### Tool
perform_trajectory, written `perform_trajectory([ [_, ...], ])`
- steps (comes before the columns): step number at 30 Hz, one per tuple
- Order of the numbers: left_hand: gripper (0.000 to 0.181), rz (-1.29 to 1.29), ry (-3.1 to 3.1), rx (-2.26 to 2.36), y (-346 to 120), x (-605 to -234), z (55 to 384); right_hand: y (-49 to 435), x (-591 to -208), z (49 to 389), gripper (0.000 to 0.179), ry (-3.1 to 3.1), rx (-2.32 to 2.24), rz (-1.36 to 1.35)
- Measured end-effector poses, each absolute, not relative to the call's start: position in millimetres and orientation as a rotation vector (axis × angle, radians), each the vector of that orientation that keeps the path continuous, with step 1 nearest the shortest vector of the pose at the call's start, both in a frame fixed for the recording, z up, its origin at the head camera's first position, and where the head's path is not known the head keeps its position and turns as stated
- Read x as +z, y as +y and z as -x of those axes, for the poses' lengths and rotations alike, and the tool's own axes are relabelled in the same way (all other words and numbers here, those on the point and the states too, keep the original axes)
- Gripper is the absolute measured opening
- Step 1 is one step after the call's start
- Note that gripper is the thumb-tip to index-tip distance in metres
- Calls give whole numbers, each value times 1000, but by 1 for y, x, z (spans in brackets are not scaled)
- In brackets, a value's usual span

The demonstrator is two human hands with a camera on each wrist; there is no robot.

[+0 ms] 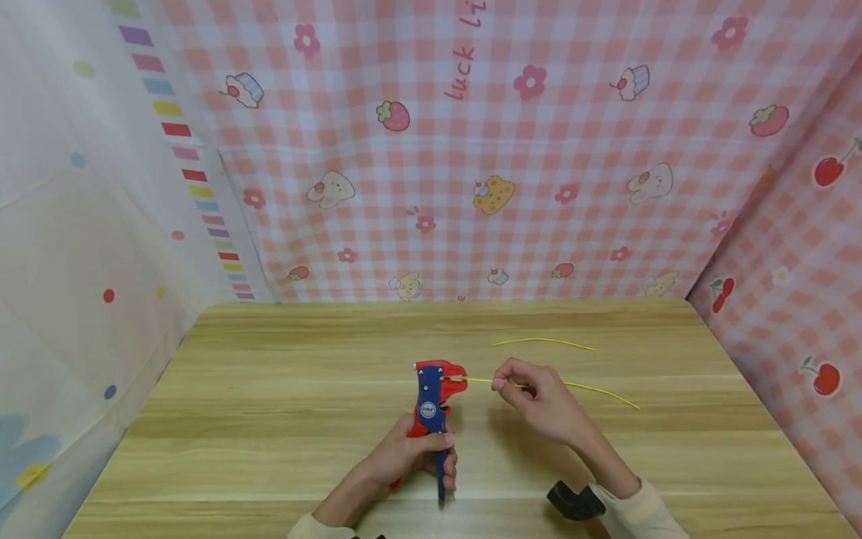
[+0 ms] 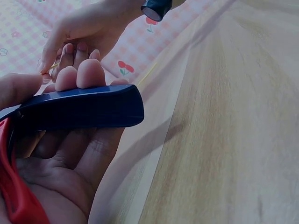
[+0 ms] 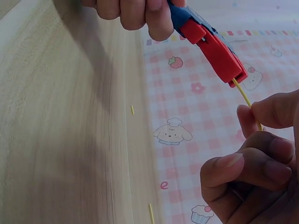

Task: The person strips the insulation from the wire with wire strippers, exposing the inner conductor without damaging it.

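My left hand (image 1: 407,451) grips the handles of a red and blue wire stripper (image 1: 429,393), its head raised and its jaws pointing right. Between thumb and forefinger, my right hand (image 1: 544,403) pinches a thin yellow wire (image 1: 602,390). The near end of this wire runs into the mouth of the stripper, and its tail curves out to the right behind the hand. In the right wrist view, the wire (image 3: 243,94) enters the red jaw tip. The left wrist view shows the blue handle (image 2: 88,109) across the left fingers and the red handle (image 2: 21,191) by the palm.
A second yellow wire (image 1: 544,340) lies on the wooden table (image 1: 269,419), beyond the right hand. Pink checked cloth (image 1: 431,150) hangs along the table's back edge, with more cloth at both sides. A black wrist mount (image 1: 575,501) sits by the right sleeve.
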State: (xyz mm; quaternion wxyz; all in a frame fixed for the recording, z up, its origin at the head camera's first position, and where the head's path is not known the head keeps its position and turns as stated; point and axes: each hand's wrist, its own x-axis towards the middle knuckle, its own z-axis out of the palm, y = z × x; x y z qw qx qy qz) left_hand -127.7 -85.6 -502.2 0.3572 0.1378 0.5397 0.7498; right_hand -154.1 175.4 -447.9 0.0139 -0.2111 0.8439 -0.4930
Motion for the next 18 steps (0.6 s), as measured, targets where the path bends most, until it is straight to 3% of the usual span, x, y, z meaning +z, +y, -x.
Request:
perform_trajectory([
  [18,5,-439,1361,1972,-85,-505,124,172,-449,153,10,2612,-1555,688],
])
